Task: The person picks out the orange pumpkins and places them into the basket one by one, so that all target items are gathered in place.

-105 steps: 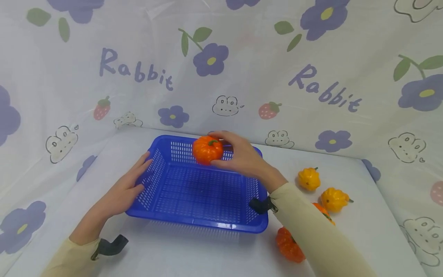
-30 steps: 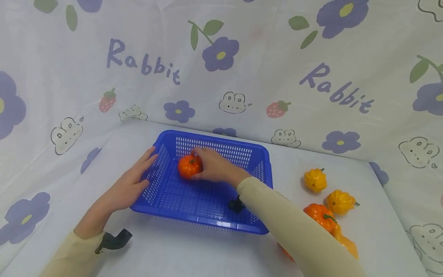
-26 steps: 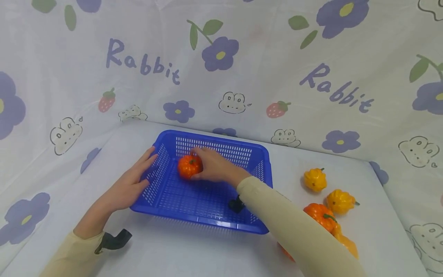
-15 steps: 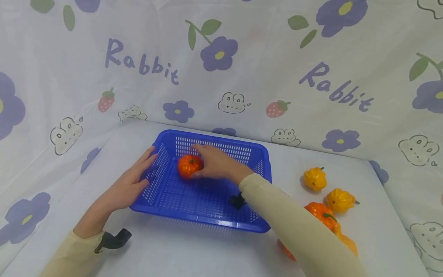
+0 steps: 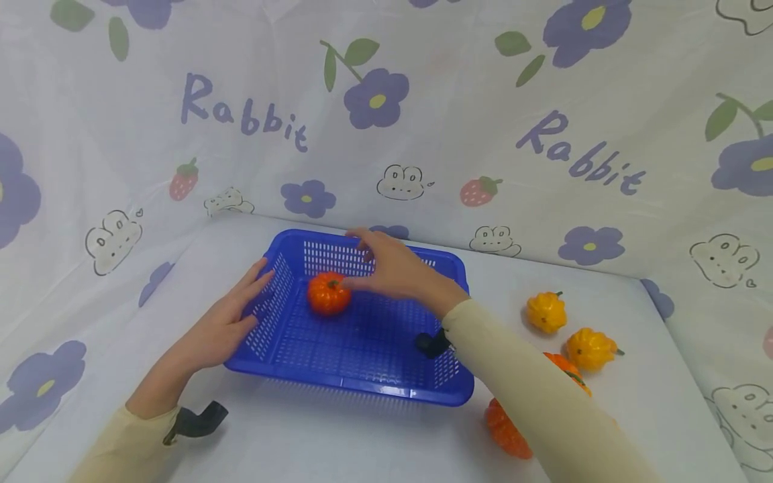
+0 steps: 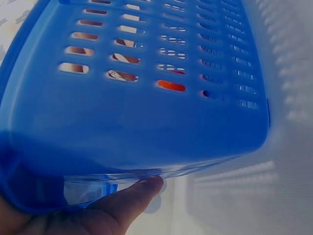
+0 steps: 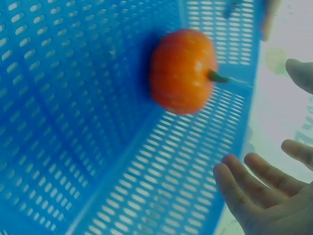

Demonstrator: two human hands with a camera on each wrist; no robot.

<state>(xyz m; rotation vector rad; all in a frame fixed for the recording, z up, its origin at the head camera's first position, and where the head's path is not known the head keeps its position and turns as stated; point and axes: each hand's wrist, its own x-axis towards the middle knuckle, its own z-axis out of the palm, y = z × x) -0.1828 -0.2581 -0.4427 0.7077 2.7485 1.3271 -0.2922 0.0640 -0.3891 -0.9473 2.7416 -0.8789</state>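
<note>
A small orange pumpkin with a green stem rests on the floor of the blue plastic basket, toward its far left corner. Above it and to the right, my right hand hovers over the basket, fingers spread and holding nothing. The right wrist view shows the pumpkin apart from the fingertips. My left hand rests against the basket's left side with fairly straight fingers. In the left wrist view, a finger lies at the basket wall.
Right of the basket on the white table lie two yellow gourds and an orange pumpkin. Another orange piece is partly hidden by the right sleeve. A patterned cloth hangs behind the table.
The right hand carried the pumpkin down into the basket, let go of it, and has risen up and to the right. The pumpkin stays on the basket floor; the left hand keeps its place.
</note>
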